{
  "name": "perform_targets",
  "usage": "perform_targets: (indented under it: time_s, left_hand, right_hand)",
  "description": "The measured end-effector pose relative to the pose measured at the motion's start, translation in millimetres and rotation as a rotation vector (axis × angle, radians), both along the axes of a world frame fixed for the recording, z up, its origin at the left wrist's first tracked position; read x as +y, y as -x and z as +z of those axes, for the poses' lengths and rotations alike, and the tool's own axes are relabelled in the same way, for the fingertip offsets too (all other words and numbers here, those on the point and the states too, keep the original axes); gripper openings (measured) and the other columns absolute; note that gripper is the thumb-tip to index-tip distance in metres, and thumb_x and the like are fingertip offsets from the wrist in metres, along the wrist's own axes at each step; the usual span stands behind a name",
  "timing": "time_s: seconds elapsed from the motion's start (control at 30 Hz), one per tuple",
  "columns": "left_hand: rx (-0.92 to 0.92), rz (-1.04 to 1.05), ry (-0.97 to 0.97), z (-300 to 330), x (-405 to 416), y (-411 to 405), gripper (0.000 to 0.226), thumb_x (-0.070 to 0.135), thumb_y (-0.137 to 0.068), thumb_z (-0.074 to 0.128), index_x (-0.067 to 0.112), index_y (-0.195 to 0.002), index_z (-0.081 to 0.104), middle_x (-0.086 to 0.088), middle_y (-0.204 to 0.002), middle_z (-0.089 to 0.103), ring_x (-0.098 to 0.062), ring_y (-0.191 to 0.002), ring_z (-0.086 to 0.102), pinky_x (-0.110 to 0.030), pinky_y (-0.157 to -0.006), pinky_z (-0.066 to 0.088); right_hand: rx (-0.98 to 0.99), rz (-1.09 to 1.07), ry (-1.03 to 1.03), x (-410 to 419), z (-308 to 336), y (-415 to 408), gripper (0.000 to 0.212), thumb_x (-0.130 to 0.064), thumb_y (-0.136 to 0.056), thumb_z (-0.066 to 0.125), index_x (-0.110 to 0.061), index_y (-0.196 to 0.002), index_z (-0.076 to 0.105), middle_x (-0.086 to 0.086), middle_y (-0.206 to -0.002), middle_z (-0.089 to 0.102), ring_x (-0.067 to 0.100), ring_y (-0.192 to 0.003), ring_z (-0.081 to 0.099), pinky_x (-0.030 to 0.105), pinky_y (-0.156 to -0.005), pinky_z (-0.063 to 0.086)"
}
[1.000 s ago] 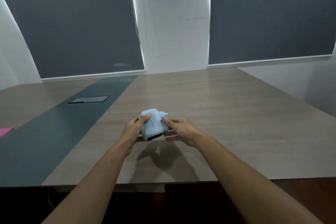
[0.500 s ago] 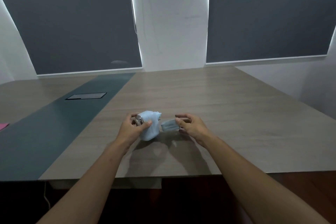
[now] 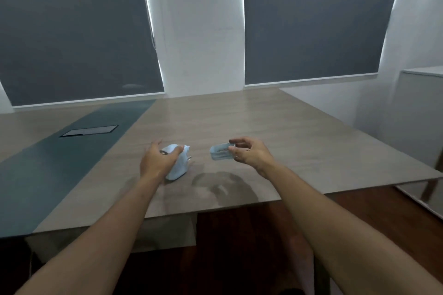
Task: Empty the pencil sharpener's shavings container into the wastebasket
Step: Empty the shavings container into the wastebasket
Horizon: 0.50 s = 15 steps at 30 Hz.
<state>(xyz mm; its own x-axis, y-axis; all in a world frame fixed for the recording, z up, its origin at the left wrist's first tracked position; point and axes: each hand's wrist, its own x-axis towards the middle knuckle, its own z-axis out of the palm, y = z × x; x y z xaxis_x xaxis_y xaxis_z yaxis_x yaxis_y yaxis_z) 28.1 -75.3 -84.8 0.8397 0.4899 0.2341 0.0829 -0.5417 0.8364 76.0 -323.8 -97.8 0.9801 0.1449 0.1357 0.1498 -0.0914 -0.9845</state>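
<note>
Two separated parts are seen above the light wooden surface (image 3: 275,141): the pale blue plastic sharpener body (image 3: 177,167) is gripped by the left hand (image 3: 157,163), and the small translucent shavings container (image 3: 221,154) is pinched by the right hand (image 3: 251,154).

The left hand (image 3: 157,163) covers the near left side of the pale blue pencil sharpener (image 3: 178,165), hiding how the fingers meet its body; a small metal part glints under the thumb, too blurred to identify. In the right hand (image 3: 249,154), the shavings container (image 3: 221,154) is soft with motion blur, its contents a dark smudge that cannot be made out, and its right end is hidden behind the fingertips (image 3: 231,149). The table (image 3: 275,141) runs off the left edge. At far right, a pale cabinet (image 3: 422,112) is cut off by the frame. Both forearms leave the bottom edge.
</note>
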Motion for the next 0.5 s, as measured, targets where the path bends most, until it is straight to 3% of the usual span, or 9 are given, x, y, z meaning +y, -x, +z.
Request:
perform_targets:
  time_s: [0.13, 0.3, 0.43, 0.5]
  left_hand:
    - [-0.086, -0.069, -0.106, 29.7, -38.3, 10.3, 0.068, 0.048, -0.077, 0.07, 0.013, -0.134, 0.056, -0.011, -0.144, 0.053, -0.029, -0.132, 0.05, -0.037, -0.105, 0.038]
    - [-0.14, -0.277, -0.052, 45.7, -111.6, 20.7, 0.061, 0.038, -0.08, 0.071, 0.011, -0.133, 0.057, -0.01, -0.142, 0.056, -0.028, -0.133, 0.05, -0.034, -0.107, 0.036]
    - [-0.135, -0.485, 0.044, 42.6, -186.0, 30.3, 0.056, 0.035, -0.077, 0.074, 0.009, -0.126, 0.063, -0.012, -0.13, 0.066, -0.025, -0.121, 0.06, -0.036, -0.106, 0.044]
    - [-0.128, -0.577, 0.11, 38.1, -216.4, 35.0, 0.053, 0.034, -0.077, 0.074, 0.009, -0.123, 0.065, -0.011, -0.12, 0.07, -0.022, -0.113, 0.064, -0.036, -0.103, 0.048]
  right_hand:
    - [-0.01, -0.052, -0.033, -38.9, 16.7, 22.5, 0.029, -0.014, -0.086, 0.072, -0.009, -0.114, 0.069, 0.018, -0.119, 0.066, 0.029, -0.107, 0.065, 0.042, -0.092, 0.057]
    - [-0.017, -0.126, -0.006, -106.9, 26.2, 57.6, 0.026, -0.014, -0.083, 0.075, -0.011, -0.109, 0.071, 0.016, -0.118, 0.066, 0.03, -0.11, 0.065, 0.041, -0.094, 0.057]
    - [-0.009, -0.184, 0.001, -170.5, 20.7, 89.1, 0.019, -0.015, -0.081, 0.077, -0.015, -0.1, 0.072, 0.014, -0.111, 0.064, 0.029, -0.105, 0.065, 0.045, -0.096, 0.055]
    - [0.021, -0.176, 0.039, -197.0, 17.4, 105.6, 0.021, -0.012, -0.084, 0.074, -0.013, -0.104, 0.07, 0.014, -0.113, 0.061, 0.025, -0.104, 0.064, 0.04, -0.095, 0.056]
